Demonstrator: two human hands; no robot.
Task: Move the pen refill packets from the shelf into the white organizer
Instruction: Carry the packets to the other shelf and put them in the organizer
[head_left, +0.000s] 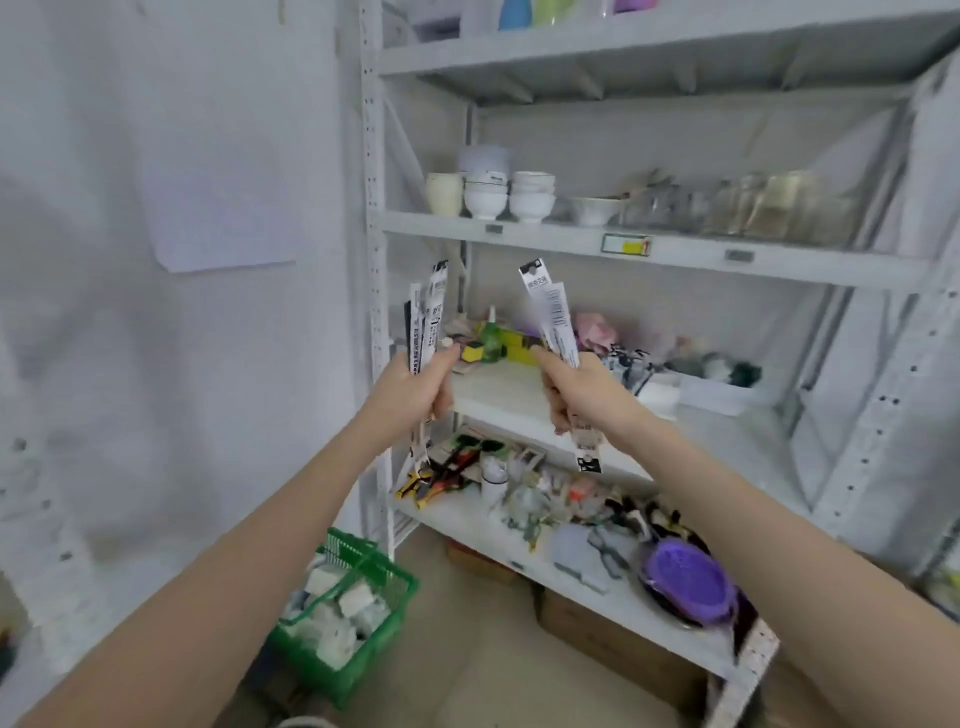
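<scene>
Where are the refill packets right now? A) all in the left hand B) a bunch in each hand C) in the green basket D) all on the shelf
B: the left hand and the right hand each grip a bunch of packets, held up in front of the shelf.

The single wide-angle head view looks forward and slightly down from the person's own eye level, close to a tall pale grey metal shelf unit (649, 244) that fills the right half, with both forearms reaching in from the bottom and a green plastic basket (353, 613) on the floor below.
</scene>
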